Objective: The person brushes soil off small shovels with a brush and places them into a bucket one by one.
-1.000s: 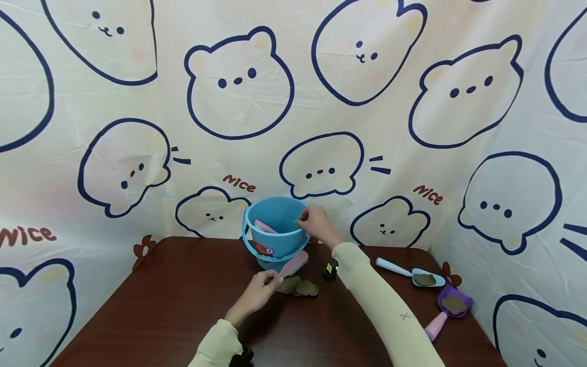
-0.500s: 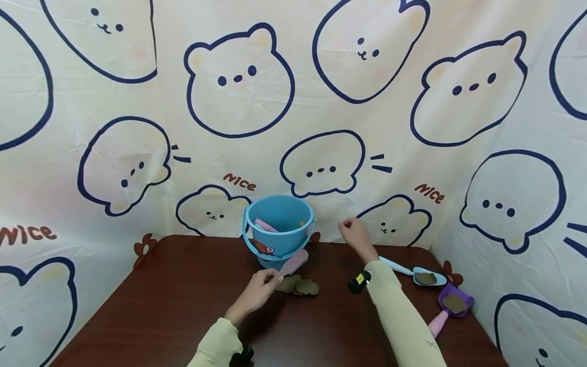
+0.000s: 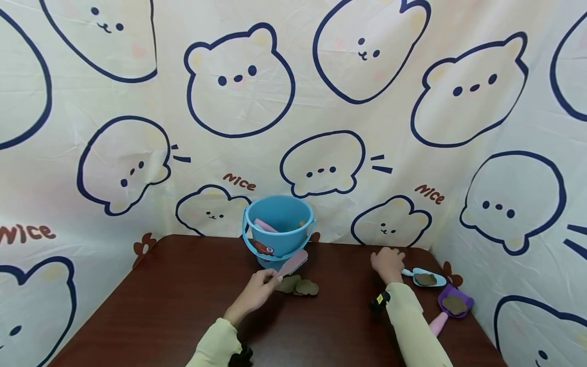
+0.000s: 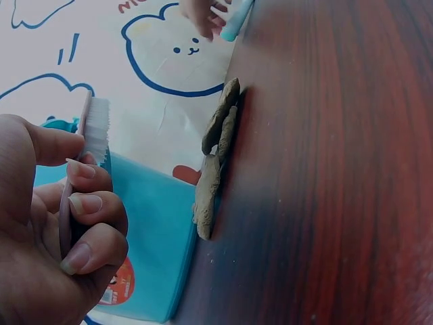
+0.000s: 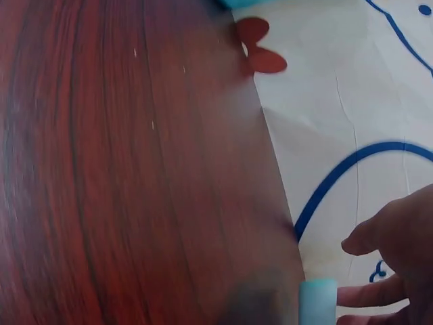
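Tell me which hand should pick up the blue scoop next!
Probably the right hand: it's beside the handle of the blue scoop, while the left hand holds the pink brush farther away.

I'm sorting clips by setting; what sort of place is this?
Probably an indoor play or filming corner: cartoon-printed cloth hangs behind and beside a dark wood-grained table, which bears a blue bucket.

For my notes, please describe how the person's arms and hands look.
The left sleeve and right sleeve are pale yellow-green; the left hand and right hand are gloveless. A black device with a yellow mark sits at the right wrist, another black device at the left.
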A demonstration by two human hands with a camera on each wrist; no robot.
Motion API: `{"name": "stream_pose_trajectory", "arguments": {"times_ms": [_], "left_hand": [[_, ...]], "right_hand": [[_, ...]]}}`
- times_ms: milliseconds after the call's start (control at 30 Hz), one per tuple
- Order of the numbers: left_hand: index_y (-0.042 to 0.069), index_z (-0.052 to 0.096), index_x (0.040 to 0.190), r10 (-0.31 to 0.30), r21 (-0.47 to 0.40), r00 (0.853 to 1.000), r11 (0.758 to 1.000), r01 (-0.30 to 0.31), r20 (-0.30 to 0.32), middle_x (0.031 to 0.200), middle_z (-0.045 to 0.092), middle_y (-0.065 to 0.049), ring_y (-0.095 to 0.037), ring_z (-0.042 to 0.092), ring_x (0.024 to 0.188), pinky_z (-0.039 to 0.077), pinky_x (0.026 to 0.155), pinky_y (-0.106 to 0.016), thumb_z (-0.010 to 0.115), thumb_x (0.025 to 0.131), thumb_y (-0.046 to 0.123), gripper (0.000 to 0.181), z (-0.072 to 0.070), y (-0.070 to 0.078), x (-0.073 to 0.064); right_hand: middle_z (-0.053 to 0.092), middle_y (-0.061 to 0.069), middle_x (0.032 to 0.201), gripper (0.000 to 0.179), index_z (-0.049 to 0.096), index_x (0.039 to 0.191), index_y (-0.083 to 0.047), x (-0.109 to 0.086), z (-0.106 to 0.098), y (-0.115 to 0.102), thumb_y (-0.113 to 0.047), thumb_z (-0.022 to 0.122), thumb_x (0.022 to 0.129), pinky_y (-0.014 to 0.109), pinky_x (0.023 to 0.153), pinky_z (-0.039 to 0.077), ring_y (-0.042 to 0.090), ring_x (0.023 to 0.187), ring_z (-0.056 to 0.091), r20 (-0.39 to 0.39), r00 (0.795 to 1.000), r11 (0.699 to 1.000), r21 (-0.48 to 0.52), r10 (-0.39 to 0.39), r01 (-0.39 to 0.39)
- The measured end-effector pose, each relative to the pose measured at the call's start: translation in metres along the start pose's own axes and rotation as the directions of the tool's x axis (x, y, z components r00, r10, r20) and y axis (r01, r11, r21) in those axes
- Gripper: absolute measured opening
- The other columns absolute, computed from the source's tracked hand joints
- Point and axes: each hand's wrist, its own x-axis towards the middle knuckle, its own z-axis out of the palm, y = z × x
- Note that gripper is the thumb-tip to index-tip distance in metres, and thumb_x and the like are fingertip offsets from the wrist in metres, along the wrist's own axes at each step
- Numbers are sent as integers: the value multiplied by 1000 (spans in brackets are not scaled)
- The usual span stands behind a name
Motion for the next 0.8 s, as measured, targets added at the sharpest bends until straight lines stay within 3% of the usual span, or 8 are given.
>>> {"name": "stream_pose_trajectory", "arguments": {"times_ms": [200, 300, 400, 500, 600, 733, 800], "left_hand": [[-4, 53, 83, -7, -2, 1000, 1000, 7, -16, 64, 39, 2, -8, 39, 56, 36, 59, -25, 54, 106, 21, 34, 2, 4, -1], [-4, 53, 82, -18, 11, 1000, 1000, 18, -14, 64, 38, 1, -8, 38, 55, 35, 58, -25, 52, 107, 16, 32, 3, 5, -1], [-4, 52, 80, -28, 12, 1000, 1000, 29, -6, 63, 37, 0, -9, 37, 54, 34, 58, -25, 51, 107, 12, 31, 3, 5, -1], [-4, 52, 80, -26, 10, 1000, 1000, 26, -1, 63, 37, 0, -8, 36, 54, 34, 58, -24, 51, 107, 14, 32, 3, 6, -2], [-4, 52, 82, -13, -3, 1000, 1000, 13, -1, 63, 38, 1, -8, 37, 54, 35, 58, -25, 53, 107, 19, 34, 3, 7, -3], [-3, 52, 82, -1, -24, 1000, 1000, 1, 9, 63, 39, 1, -9, 38, 55, 36, 57, -25, 55, 106, 23, 35, 3, 5, -3], [-3, 53, 83, 1, -28, 1000, 1000, 0, 14, 63, 40, 1, -9, 39, 55, 36, 57, -25, 55, 106, 24, 35, 2, 4, -3]], "right_hand": [[44, 49, 126, 53, 56, 115, 23, -2, 0, 12, -29, 48, 104, 65, 87, 47, 62, 120, 38, 20, 999, 999, -25, 36, -36], [47, 49, 120, 45, 62, 96, 19, -7, 1, 18, -25, 52, 103, 66, 92, 43, 63, 119, 39, 21, 1000, 999, -48, -2, 3], [54, 44, 103, 36, 60, 72, 8, -11, 0, 23, -18, 59, 98, 66, 97, 36, 62, 110, 44, 4, 998, 995, -79, -55, 55], [56, 36, 89, 32, 56, 67, 5, -14, -3, 27, -13, 62, 93, 68, 100, 31, 60, 103, 46, -18, 997, 992, -101, -75, 72], [52, 39, 94, 28, 54, 81, 15, -16, -8, 29, -10, 59, 92, 68, 99, 32, 60, 104, 43, -5, 999, 994, -105, -34, 33], [38, 51, 118, 50, 40, 114, 33, -18, -12, 33, -10, 55, 94, 68, 102, 33, 65, 116, 36, 44, 998, 995, -88, 52, -48], [28, 56, 126, 59, 32, 123, 37, -19, -13, 35, -9, 55, 94, 69, 103, 33, 68, 121, 32, 68, 995, 994, -81, 72, -66]]}}
